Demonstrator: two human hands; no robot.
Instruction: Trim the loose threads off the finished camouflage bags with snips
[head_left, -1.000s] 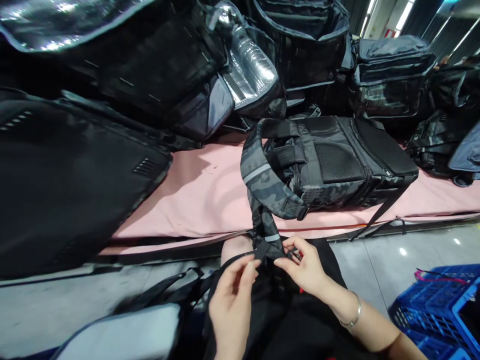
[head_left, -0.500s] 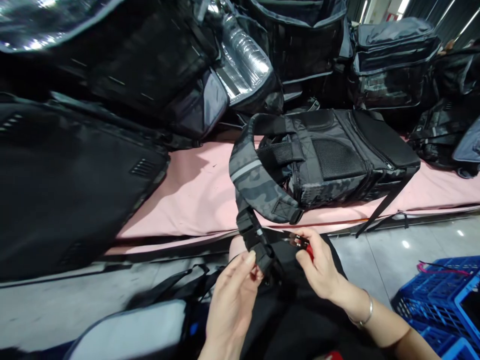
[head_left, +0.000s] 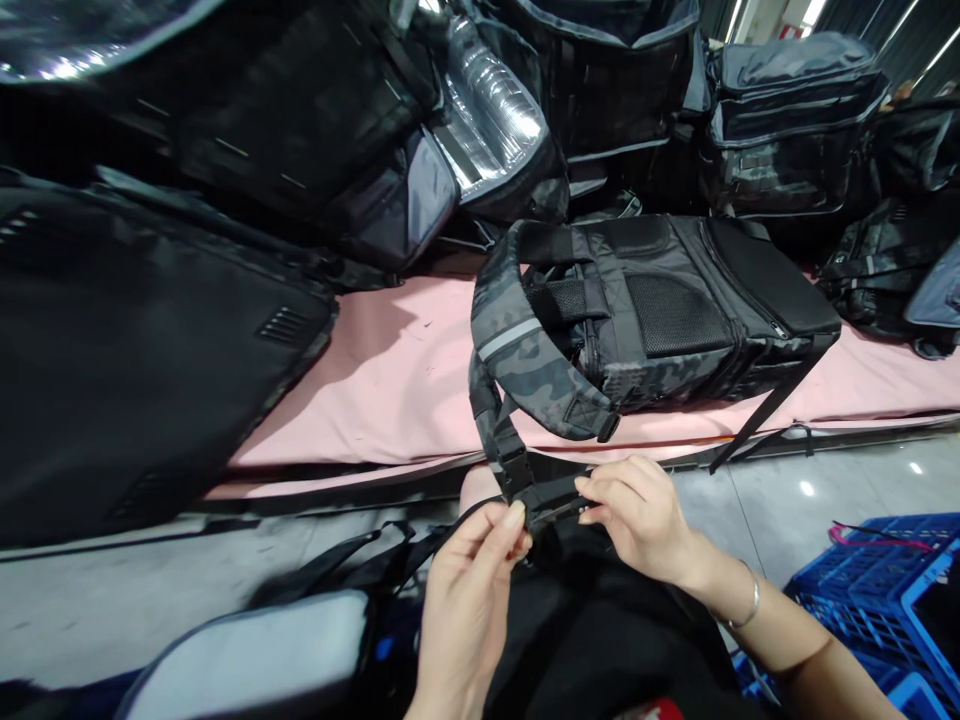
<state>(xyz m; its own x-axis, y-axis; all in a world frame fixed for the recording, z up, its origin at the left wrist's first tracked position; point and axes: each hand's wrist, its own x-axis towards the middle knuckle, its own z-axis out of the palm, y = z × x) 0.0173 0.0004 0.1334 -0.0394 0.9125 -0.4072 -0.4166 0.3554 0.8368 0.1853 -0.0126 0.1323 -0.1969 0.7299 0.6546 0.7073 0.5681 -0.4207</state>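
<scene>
A black camouflage backpack (head_left: 675, 310) lies on its side in front of me, its mesh back panel facing up. Its padded shoulder strap (head_left: 517, 335) curves toward me, with a black buckle (head_left: 516, 465) below it. My left hand (head_left: 476, 575) pinches the black webbing strap (head_left: 553, 496) close to this buckle. At the strap's other side, the fingertips of my right hand (head_left: 641, 515) are closed on it, so the webbing spans between both hands. The red-handled snips cannot be made out now; my right fingers may hide them.
Pink cloth (head_left: 375, 400) covers the bench. A large black bag (head_left: 150, 370) stands at left, and open bags with silver lining (head_left: 499, 110) crowd the back. Blue plastic crates (head_left: 862, 590) stand on the floor at right. A white-topped object (head_left: 255, 655) is at lower left.
My right hand has moved from holding red-handled snips apart from the strap to pinching the webbing. The snips have gone out of sight. The shoulder strap has shifted slightly right.
</scene>
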